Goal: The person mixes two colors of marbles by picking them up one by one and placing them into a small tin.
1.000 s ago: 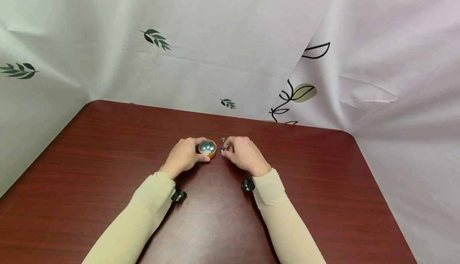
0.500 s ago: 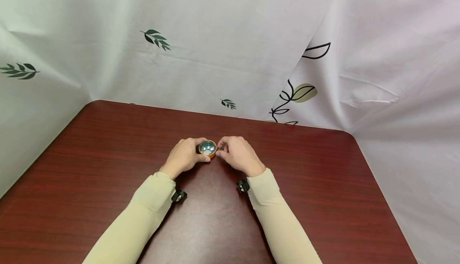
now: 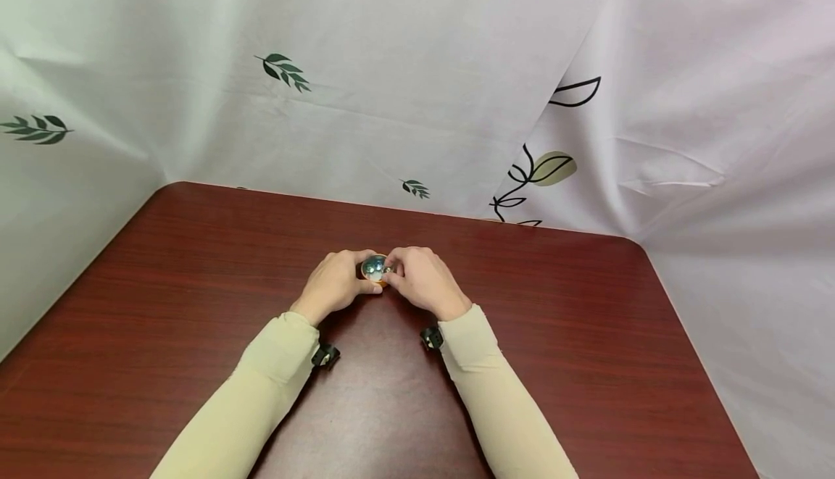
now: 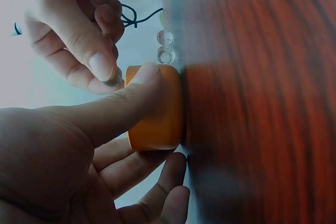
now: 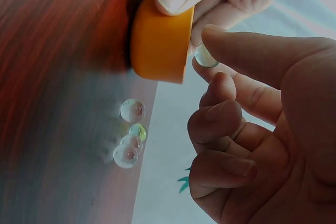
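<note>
In the head view, the orange cup [image 3: 374, 269] is gripped on the table [image 3: 365, 406] by the left hand [image 3: 331, 282]. Left wrist: two loose marbles [image 4: 166, 54] are shown. Right wrist: four are revealed, and a clear marble [image 5: 206, 56] is pinched by the right hand [image 5: 310, 108].

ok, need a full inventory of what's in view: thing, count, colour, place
orange cup: 1, orange, on the table, held at its side by the left hand
held marble: 1, clear, pinched in the right hand near the cup's rim
loose marbles: about 4 (some overlap), clear, one showing yellow-green, on the table beside the cup
table: 1, reddish-brown wood grain, under everything
backdrop: white cloth, behind the table and to its sides
leaf prints: several, green and black, on the backdrop
wrist cameras: 2, black, one per wrist
sleeves: 2, pale yellow, on the forearms
hands: 2, bare, left at cup, right at held marble
</note>
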Motion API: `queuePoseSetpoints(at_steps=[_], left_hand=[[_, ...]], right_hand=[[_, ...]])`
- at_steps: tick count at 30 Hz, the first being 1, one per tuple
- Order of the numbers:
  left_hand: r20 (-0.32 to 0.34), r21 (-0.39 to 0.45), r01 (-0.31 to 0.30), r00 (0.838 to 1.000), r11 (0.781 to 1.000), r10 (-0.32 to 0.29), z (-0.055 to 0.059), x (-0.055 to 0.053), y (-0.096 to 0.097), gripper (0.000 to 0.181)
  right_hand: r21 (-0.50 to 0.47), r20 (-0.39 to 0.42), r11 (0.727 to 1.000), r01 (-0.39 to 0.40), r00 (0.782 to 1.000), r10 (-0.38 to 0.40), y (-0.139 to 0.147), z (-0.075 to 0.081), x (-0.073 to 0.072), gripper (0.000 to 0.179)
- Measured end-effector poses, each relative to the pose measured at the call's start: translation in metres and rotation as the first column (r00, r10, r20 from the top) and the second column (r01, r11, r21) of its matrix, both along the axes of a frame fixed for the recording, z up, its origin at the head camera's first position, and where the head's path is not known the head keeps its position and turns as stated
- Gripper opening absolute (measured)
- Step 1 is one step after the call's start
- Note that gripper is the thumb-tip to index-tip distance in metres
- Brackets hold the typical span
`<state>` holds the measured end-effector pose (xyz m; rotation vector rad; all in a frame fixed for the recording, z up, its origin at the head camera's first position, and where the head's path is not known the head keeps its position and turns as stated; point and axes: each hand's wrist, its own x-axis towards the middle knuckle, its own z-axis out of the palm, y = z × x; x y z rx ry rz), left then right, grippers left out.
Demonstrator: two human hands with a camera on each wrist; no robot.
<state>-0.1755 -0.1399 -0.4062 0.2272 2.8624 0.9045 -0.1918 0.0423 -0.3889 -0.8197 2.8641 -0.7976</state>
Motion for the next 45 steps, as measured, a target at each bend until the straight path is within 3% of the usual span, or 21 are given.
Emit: queuePoseSetpoints(at_steps=[45], left_hand=[[-0.013, -0.014, 0.006, 1.000, 1.000, -0.006, -0.001, -0.001, -0.001, 0.055]], right_hand=[[0.044, 0.012, 0.999, -0.014, 1.000, 0.014, -0.012, -0.009, 0.000, 0.014]])
